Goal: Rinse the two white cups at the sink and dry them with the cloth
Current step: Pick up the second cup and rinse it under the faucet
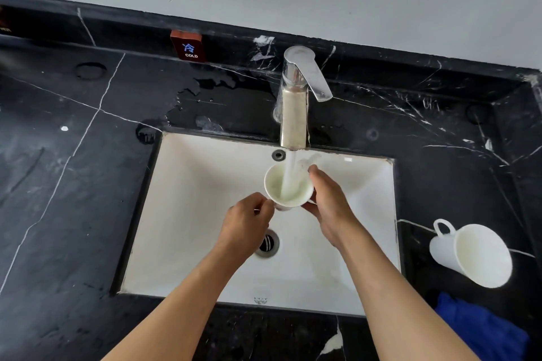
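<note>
Both hands (290,214) around rinsing cup (289,187)

Chrome faucet (294,102) stood over the white rectangular basin's (187,214) back edge. Basin's left half lay open. Second white handled cup (469,252) and blue cloth (481,328) crowded the right counter.
</note>
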